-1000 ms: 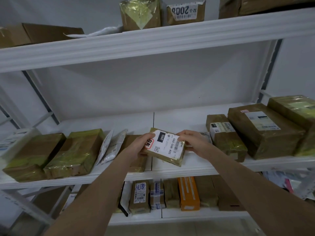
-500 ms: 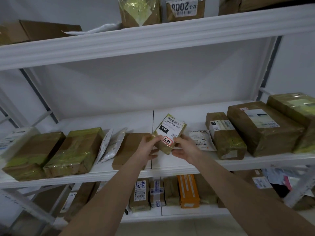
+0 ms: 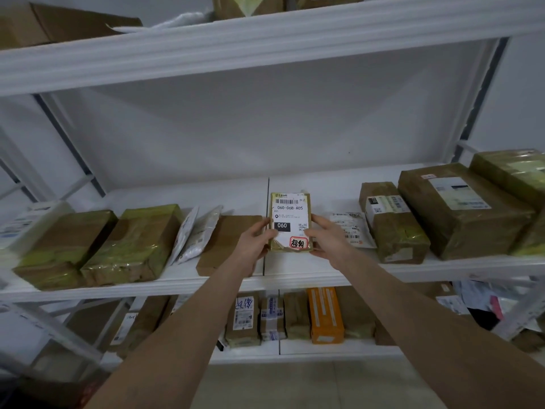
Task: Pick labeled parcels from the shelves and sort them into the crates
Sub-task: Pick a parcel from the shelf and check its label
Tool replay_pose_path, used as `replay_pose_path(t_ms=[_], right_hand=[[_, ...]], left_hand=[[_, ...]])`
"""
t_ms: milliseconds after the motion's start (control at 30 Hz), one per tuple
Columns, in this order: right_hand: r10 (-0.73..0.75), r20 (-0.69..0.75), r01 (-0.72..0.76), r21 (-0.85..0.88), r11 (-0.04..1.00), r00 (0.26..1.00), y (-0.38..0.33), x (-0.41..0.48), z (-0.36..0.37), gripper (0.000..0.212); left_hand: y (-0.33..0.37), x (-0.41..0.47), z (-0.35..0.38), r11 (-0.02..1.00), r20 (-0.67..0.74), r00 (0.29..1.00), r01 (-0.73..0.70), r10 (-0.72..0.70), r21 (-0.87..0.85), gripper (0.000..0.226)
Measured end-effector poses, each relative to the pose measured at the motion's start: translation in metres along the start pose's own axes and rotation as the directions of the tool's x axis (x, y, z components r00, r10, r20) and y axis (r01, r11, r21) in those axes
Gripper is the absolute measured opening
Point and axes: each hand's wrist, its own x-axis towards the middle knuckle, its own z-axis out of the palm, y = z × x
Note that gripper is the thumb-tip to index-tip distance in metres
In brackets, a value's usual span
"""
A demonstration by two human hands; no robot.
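Holding small labeled parcel upright between both hands, label facing camera, above the front part of the middle shelf. Left hand grips the parcel's left edge, fingers curled behind it, thumb on the front. Right hand grips the right edge the same way. Label reads 060-06B-A05, with a black "060" block lower down and a red-outlined sticker at the bottom corner nearest the right hand. Can't tell whether the parcel's lower edge touches the shelf. Just left of the left hand: flat brown parcel lying on the shelf; further left, two white mailers leaning, then two taped boxes. Just right of the right hand: flat white mailer, then a taped brown box, and a larger box beyond it. Below the hands, on the lower shelf: a row of upright parcels including an orange box.
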Motion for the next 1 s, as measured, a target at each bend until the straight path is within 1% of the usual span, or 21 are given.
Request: replay_pose_path(t_ms=[133,233,367,433,533,600,733,867,1000], right_hand=[[-0.011,0.013,0.012,-0.015,1.000,1.000,0.001,-0.001,0.005,0.054],[-0.039,0.021,0.039,-0.024,0.999,0.999,0.002,-0.003,0.013,0.050],[-0.110,0.025,0.112,-0.061,0.992,0.994,0.002,-0.007,0.034,0.042],[-0.137,0.066,0.142,-0.086,0.986,0.988,0.005,-0.008,0.050,0.041],[-0.168,0.145,0.185,-0.112,0.976,0.975,0.014,-0.012,0.084,0.044],[-0.178,0.198,0.205,-0.128,0.970,0.964,0.023,-0.018,0.112,0.046],[-0.174,0.290,0.221,-0.139,0.965,0.941,0.040,-0.035,0.170,0.043],[-0.107,0.393,0.204,-0.216,0.955,0.913,0.061,-0.055,0.236,0.043],[-0.052,0.474,0.206,-0.278,0.938,0.879,0.089,-0.085,0.314,0.041]], left_hand=[[-0.001,-0.006,-0.006,0.998,-0.006,0.999,-0.044,0.044,-0.050,0.059],[-0.002,-0.015,-0.013,0.993,-0.031,0.998,-0.066,0.063,-0.095,0.061],[-0.002,-0.030,-0.029,0.991,-0.147,0.987,-0.086,0.070,-0.102,0.057],[-0.004,-0.041,-0.042,0.989,-0.216,0.974,-0.095,0.069,-0.113,0.052],[-0.009,-0.064,-0.070,0.982,-0.299,0.953,-0.095,0.043,-0.162,0.043],[-0.015,-0.080,-0.095,0.982,-0.373,0.928,-0.091,0.023,-0.164,0.041],[-0.028,-0.115,-0.144,0.971,-0.512,0.859,-0.103,-0.023,-0.216,0.035],[-0.042,-0.159,-0.196,0.955,-0.603,0.794,-0.111,-0.081,-0.274,0.022],[-0.071,-0.201,-0.263,0.966,-0.677,0.725,-0.062,-0.128,-0.249,0.031]])
